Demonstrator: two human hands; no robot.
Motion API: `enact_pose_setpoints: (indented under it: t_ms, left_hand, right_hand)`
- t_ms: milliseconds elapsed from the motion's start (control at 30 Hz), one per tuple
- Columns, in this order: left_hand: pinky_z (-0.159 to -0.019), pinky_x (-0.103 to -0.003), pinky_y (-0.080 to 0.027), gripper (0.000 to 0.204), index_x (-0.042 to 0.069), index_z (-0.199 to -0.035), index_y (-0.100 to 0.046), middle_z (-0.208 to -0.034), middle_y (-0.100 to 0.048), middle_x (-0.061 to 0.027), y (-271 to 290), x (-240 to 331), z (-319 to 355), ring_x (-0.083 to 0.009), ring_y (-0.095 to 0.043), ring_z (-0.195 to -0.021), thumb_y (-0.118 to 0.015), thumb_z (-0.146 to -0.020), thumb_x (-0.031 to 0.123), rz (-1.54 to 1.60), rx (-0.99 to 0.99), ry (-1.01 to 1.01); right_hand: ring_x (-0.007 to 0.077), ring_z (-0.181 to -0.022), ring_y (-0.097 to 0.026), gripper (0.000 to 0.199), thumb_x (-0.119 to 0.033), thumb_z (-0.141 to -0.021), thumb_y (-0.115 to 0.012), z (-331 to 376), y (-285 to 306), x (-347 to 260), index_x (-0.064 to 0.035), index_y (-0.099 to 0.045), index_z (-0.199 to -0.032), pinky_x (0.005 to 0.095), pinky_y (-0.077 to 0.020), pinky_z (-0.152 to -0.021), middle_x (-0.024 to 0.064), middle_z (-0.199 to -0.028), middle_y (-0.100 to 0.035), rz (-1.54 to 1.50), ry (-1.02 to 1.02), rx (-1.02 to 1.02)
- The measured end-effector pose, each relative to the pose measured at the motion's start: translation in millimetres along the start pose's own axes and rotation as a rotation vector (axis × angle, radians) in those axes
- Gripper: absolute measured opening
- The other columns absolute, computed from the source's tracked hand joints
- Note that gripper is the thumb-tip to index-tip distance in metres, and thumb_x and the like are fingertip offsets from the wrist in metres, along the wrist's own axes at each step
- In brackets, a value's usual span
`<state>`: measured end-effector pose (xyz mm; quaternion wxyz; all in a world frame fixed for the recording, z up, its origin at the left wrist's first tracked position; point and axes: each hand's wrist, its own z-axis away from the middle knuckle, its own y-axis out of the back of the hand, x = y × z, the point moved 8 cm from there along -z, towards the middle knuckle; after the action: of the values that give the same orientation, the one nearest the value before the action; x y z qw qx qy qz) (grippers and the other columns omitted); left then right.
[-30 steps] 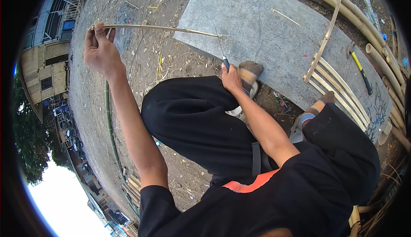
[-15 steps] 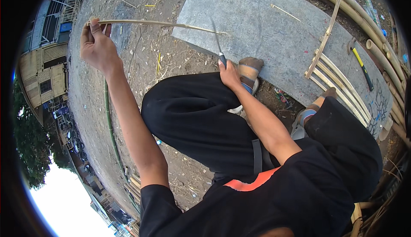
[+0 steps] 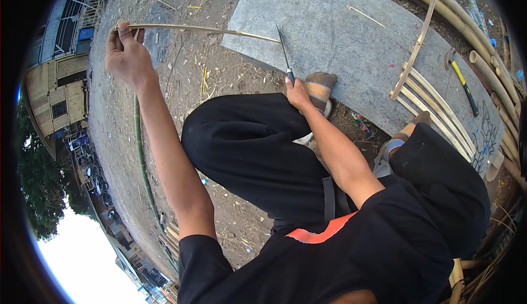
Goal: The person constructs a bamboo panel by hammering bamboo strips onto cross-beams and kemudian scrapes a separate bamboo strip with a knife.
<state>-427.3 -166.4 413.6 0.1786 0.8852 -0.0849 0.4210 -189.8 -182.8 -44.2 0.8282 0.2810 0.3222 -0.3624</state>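
Note:
My left hand (image 3: 127, 54) is stretched far out to the left and grips one end of a thin bamboo strip (image 3: 203, 29). The strip runs right, slightly bowed, to a knife blade (image 3: 283, 49). My right hand (image 3: 297, 91) holds the knife by its handle, just above my left knee, with the blade pointing up and meeting the strip's right end. I squat in black trousers, one sandalled foot (image 3: 320, 87) on the edge of a grey stone slab (image 3: 340, 35).
Split bamboo slats (image 3: 433, 109) lie on the slab's right part beside a hammer with a yellow and black handle (image 3: 463, 82). Thick bamboo poles (image 3: 466, 27) line the far right. A long green stalk (image 3: 140, 156) lies on the dirt at left.
My left hand has pulled the strip's end further up and away. The strip has drawn along the knife blade, and the knife stays by my knee.

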Motion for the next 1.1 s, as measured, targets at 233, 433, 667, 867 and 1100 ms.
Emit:
enact_pose_setpoints:
  t_ms: [233, 433, 667, 867, 1100]
  left_hand:
    - [-0.074, -0.031, -0.063, 0.025, -0.006, -0.113, -0.059, -0.102, -0.067, -0.0124, 0, 1, 7, -0.0184, -0.068, -0.089, -0.057, -0.098, 0.014, 0.005, -0.033, -0.013]
    - [-0.078, -0.034, -0.063, 0.031, -0.006, -0.119, -0.057, -0.107, -0.066, -0.0145, -8, 23, 22, -0.0224, -0.067, -0.095, -0.056, -0.098, 0.018, 0.029, -0.122, -0.082]
    - [-0.079, -0.036, -0.063, 0.033, -0.007, -0.120, -0.056, -0.109, -0.065, -0.0160, -7, 24, 21, -0.0268, -0.067, -0.098, -0.056, -0.098, 0.019, 0.034, -0.153, -0.117]
    - [-0.078, -0.039, -0.063, 0.031, -0.006, -0.120, -0.055, -0.110, -0.064, -0.0174, -10, 28, 30, -0.0297, -0.068, -0.099, -0.052, -0.100, 0.017, 0.037, -0.183, -0.125]
    - [-0.081, -0.040, -0.063, 0.032, -0.006, -0.120, -0.054, -0.110, -0.063, -0.0173, -17, 38, 31, -0.0295, -0.067, -0.100, -0.051, -0.100, 0.018, -0.042, -0.190, -0.164]
  right_hand:
    - [0.0491, -0.090, -0.060, 0.053, -0.052, -0.097, -0.042, 22, 16, -37, -0.0013, -0.053, -0.109, 0.0540, -0.0443, -0.076, 0.0302, -0.088, -0.062, -0.101, 0.477, 0.013]
    - [0.0434, -0.068, -0.060, 0.049, -0.049, -0.098, -0.046, 84, 46, -151, -0.0012, -0.054, -0.091, 0.0463, -0.0441, -0.062, 0.0226, -0.068, -0.057, -0.240, 0.653, -0.003]
    - [0.0440, -0.079, -0.063, 0.049, -0.046, -0.097, -0.045, 52, 38, -131, 0.0001, -0.059, -0.095, 0.0493, -0.0465, -0.071, 0.0254, -0.077, -0.063, -0.079, 0.450, 0.038]
    - [0.0447, -0.080, -0.063, 0.053, -0.049, -0.097, -0.044, 60, 69, -128, 0.0005, -0.060, -0.091, 0.0510, -0.0465, -0.071, 0.0263, -0.075, -0.063, -0.081, 0.441, -0.056]
    - [0.0450, -0.066, -0.061, 0.052, -0.051, -0.096, -0.045, 66, 55, -151, -0.0018, -0.058, -0.088, 0.0501, -0.0456, -0.063, 0.0227, -0.064, -0.060, -0.139, 0.568, -0.052]
